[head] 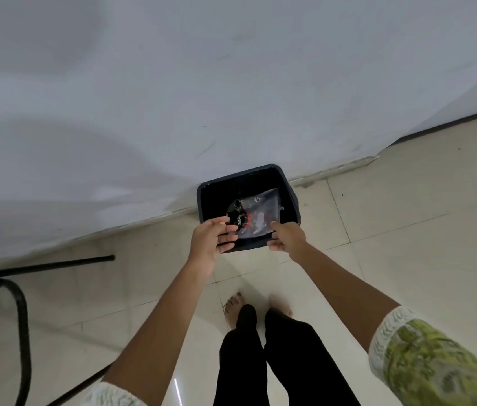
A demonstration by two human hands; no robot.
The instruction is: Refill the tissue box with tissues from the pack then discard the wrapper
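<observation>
A clear plastic wrapper [259, 213] with black and red print hangs over the open mouth of a black square bin [203, 206] that stands on the floor against the white wall. My right hand [287, 238] pinches the wrapper's lower right corner just above the bin's near rim. At the wrapper's left edge my left hand [210, 237] has its fingers spread, the fingertips touching or almost touching the plastic. The tissue box is not in view. The bin's inside is dark, and I cannot make out what lies in it.
A black metal furniture leg [23, 317] curves down at the left, with a black bar [55, 262] along the floor near the wall. My bare feet [235, 306] stand on pale floor tiles close in front of the bin. Open tiled floor stretches to the right.
</observation>
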